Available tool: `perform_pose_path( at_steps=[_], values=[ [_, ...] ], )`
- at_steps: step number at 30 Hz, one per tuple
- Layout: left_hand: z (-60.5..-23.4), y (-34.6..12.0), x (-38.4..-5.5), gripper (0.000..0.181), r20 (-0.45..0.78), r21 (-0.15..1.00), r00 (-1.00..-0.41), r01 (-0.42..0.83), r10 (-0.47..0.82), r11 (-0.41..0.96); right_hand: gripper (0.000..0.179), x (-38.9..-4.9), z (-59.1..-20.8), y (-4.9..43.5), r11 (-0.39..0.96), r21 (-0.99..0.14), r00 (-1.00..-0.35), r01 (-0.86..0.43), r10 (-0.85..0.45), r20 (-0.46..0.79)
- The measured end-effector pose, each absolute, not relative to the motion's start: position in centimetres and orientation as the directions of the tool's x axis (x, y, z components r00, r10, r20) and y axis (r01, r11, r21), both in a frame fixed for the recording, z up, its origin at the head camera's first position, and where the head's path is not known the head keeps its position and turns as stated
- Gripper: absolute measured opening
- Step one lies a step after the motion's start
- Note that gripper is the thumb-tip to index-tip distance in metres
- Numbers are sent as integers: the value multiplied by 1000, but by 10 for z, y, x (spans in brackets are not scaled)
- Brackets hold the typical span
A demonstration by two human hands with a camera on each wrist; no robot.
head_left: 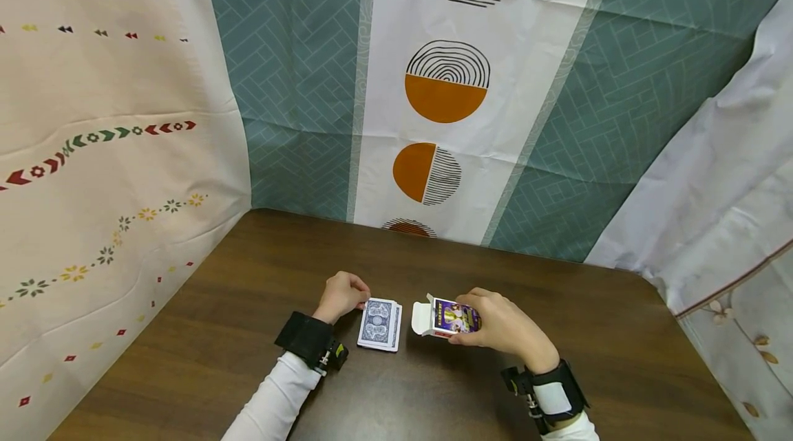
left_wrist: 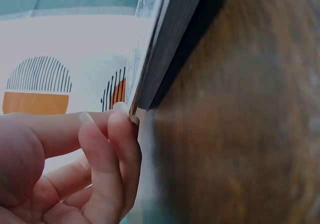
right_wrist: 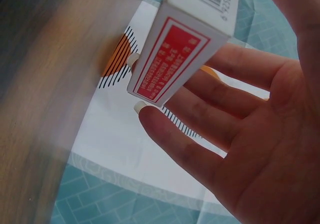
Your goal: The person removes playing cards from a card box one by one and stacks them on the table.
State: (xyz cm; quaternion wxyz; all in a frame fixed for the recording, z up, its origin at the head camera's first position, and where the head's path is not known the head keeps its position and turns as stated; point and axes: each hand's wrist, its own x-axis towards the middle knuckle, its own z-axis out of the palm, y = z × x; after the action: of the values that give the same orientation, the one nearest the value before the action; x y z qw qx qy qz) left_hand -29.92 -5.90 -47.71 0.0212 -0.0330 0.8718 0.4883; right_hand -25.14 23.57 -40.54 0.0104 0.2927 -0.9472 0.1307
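Observation:
A stack of playing cards (head_left: 379,324) with blue-patterned backs lies on the table, its upper part shifted left of the cards beneath. My left hand (head_left: 341,295) is at the stack's far left corner. In the left wrist view, fingertips (left_wrist: 120,115) pinch the edge of cards at that corner; how many cannot be told. To the right, my right hand (head_left: 503,323) grips a purple-and-white card box (head_left: 455,317) by its right end. The box's white flap (head_left: 422,318) hangs open towards the stack. Its barcoded end and a red printed side panel (right_wrist: 172,59) face the right wrist camera.
Cards and box are over a dark brown wooden table (head_left: 248,358). A teal-and-white curtain (head_left: 297,117) hangs along the far edge, with a cream cloth (head_left: 111,186) at the left and a white cloth (head_left: 731,186) at the right. Both wrists wear black camera straps.

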Motion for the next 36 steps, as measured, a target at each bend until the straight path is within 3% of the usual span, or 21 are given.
perform_pose_path(
  at_steps=[8, 16, 20, 24, 27, 36],
  values=[
    [-479, -60, -298, 6, -80, 841, -997, -70, -4, 537, 60, -251, -406, 235, 793, -254, -830, -553, -550, 89],
    [-465, -61, -294, 12, -2, 786, -1000, 13, 25, 618, 61, -250, -405, 235, 797, -245, -832, -552, -546, 98],
    [-445, -53, -285, 11, 44, 801, -987, 127, 155, 585, 60, -250, -405, 235, 797, -237, -830, -555, -547, 105],
    [-428, -36, -274, 12, 60, 845, -937, 231, 344, 483, 59, -250, -403, 234, 792, -235, -825, -563, -555, 106],
    [-425, -21, -266, 13, 65, 856, -909, 263, 412, 446, 59, -250, -402, 234, 788, -239, -822, -567, -560, 105],
    [-435, 3, -254, 25, 30, 862, -933, 206, 359, 463, 57, -246, -402, 231, 764, -240, -800, -598, -583, 138]
  ],
)
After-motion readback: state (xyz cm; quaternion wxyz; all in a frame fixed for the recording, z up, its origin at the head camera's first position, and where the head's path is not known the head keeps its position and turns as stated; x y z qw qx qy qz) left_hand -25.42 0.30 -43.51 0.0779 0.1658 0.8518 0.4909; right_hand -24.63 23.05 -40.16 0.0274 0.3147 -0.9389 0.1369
